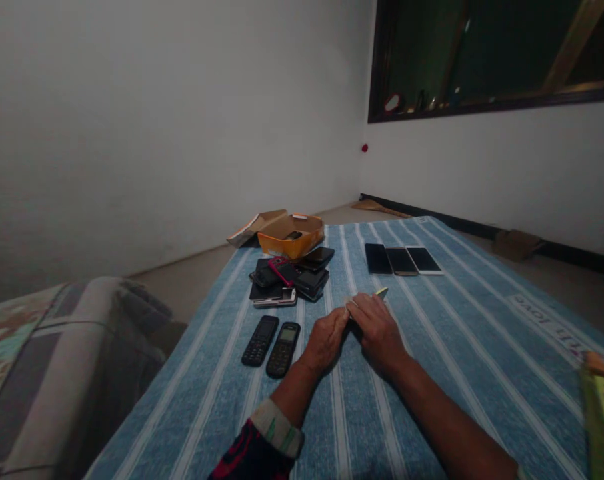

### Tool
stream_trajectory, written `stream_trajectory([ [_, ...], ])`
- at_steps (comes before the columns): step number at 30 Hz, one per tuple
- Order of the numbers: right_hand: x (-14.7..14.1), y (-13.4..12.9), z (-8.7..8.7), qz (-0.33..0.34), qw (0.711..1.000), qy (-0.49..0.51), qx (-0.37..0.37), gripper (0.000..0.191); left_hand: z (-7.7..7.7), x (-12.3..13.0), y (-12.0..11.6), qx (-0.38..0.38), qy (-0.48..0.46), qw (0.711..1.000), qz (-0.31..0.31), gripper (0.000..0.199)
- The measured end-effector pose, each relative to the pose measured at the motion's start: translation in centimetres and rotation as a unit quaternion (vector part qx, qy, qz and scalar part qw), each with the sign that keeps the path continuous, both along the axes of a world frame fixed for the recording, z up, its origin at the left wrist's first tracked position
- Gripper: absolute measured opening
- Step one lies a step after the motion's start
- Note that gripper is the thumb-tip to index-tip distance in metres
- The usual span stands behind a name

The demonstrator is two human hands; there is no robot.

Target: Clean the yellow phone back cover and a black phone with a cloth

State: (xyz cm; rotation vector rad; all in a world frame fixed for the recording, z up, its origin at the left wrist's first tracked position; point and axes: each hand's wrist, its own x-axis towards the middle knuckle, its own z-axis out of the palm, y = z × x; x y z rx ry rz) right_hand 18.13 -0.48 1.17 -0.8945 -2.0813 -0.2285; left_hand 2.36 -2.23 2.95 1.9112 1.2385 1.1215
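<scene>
My left hand [328, 335] and my right hand [379, 331] meet over the middle of the table, fingers bent and touching each other. What lies between them is mostly hidden; a small dark piece with a yellow edge [382, 292] sticks out beyond my right fingers. Two black keypad phones, one [261, 341] farther left and one [283, 349] nearer my left forearm, rest side by side. Behind them is a loose pile of several phones [295, 277], one with a pink edge.
A blue striped cloth [447, 400] covers the table. An open orange box [292, 245] with a phone inside stands at the back left. Three touchscreen phones [402, 261] lie in a row at the back right. A yellow-green package [603, 413] is at the right edge; a draped couch [82, 373] is left.
</scene>
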Motion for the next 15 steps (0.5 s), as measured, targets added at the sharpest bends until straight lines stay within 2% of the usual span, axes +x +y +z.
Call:
stream_trajectory([
  [8,4.6,2.4,-1.5,-0.07,0.994,0.078,-0.043,0.039,-0.2,0.2,-0.7,-0.009,0.049,0.999,-0.015,0.039],
  [11,5.0,2.6,-2.0,-0.08,0.987,0.123,-0.071,0.036,-0.2,0.2,-0.8,-0.011,0.059,0.998,-0.022,0.037],
  [15,4.8,2.2,-1.3,-0.08,0.969,0.198,-0.126,0.038,-0.2,0.3,-0.9,-0.01,0.067,0.997,-0.023,0.036],
])
